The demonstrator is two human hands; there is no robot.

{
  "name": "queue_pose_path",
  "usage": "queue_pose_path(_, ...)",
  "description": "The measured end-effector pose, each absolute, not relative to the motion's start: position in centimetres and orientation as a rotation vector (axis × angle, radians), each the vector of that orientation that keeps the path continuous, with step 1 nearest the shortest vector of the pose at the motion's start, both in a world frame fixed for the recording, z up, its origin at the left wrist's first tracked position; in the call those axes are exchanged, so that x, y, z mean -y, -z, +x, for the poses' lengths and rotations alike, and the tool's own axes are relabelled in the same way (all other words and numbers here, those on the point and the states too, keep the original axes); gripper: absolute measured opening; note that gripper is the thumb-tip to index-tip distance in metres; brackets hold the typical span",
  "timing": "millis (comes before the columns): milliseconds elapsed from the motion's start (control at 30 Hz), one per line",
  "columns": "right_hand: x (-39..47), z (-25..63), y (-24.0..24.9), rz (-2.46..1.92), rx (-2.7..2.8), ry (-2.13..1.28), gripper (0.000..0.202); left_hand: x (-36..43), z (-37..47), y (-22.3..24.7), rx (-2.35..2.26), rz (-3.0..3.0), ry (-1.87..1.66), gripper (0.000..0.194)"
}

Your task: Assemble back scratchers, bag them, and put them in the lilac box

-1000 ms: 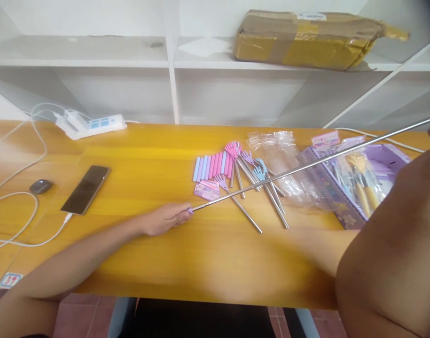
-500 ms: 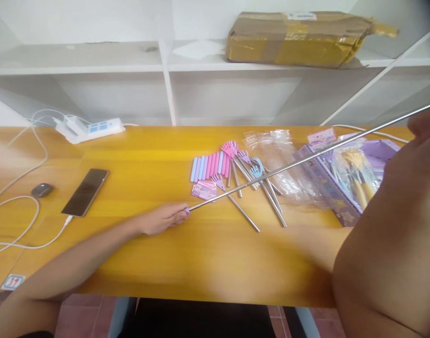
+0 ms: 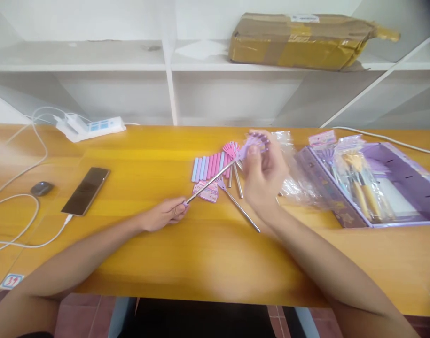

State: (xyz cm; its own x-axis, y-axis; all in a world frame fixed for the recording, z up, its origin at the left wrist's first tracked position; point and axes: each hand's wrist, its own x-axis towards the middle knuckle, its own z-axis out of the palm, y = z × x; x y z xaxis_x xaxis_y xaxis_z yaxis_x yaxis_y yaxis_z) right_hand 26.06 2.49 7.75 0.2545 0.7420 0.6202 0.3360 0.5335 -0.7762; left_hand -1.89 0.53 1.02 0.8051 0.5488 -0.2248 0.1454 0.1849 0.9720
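Note:
A telescopic back scratcher (image 3: pixel 215 178) with a metal rod and a purple claw head slants across the middle, held in both hands. My left hand (image 3: pixel 167 213) is closed around its handle end. Around the purple head, my right hand (image 3: pixel 266 171) is closed, the claw tips curving past the fingers. Below the rod, another purple back scratcher (image 3: pixel 241 206) lies on the table. Pink back scratcher heads (image 3: pixel 230 149) lie behind, partly covered by my right hand. Pink, blue and purple handle sleeves (image 3: pixel 209 166) form a row beside printed cards (image 3: pixel 207 191).
At right stands a purple box (image 3: pixel 352 202) with bagged brushes (image 3: pixel 363 188). Clear plastic bags (image 3: pixel 295 183) lie beside it. On the left are a phone (image 3: pixel 85 191), a black earbud case (image 3: pixel 42 188), cables and a power strip (image 3: pixel 98 127). A taped carton (image 3: pixel 299 42) sits on the shelf.
My right hand has come in from the far right toward the middle, and the back scratcher's long rod is now much shorter. My left hand stays in nearly the same place.

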Motion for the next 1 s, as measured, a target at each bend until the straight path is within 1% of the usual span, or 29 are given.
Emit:
queue_pose_path(67,-1.8,24.7,-6.6,-1.000,1.270,-0.388,0.043,-0.5,-2.0,-1.0,-0.609,1.362,-0.315,0.044)
queue_pose_path(233,-0.6,23.9,-5.5,-1.006,1.226,-0.480,0.045,-0.6,-1.9,-0.9,-0.606,1.342,-0.324,0.046)
queue_pose_path(333,0.8,22.4,-3.8,-1.000,1.318,-0.682,0.039,-0.7,-1.8,-0.9,-0.589,1.337,-0.351,0.048)
queue_pose_path(433,2.1,20.8,-2.0,-0.968,1.408,-0.878,0.039,-0.7,-1.8,-0.9,-0.590,1.355,-0.366,0.049)
queue_pose_path(600,1.6,21.1,-2.2,-0.967,1.510,-0.944,0.039,-1.1,-1.9,-0.5,-0.584,1.331,-0.374,0.046)
queue_pose_path(700,0.8,21.3,-2.2,-0.960,1.549,-1.095,0.046,-1.5,-1.8,-0.4,-0.575,1.320,-0.336,0.044)
queue_pose_path(800,0.5,20.9,-1.4,-0.914,1.474,-1.245,0.053,-1.5,-1.8,-0.5,-0.587,1.333,-0.301,0.043)
queue_pose_path(1000,0.4,20.6,-0.4,-0.828,1.366,-1.386,0.060,-1.4,-1.7,-0.6,-0.597,1.375,-0.290,0.044)
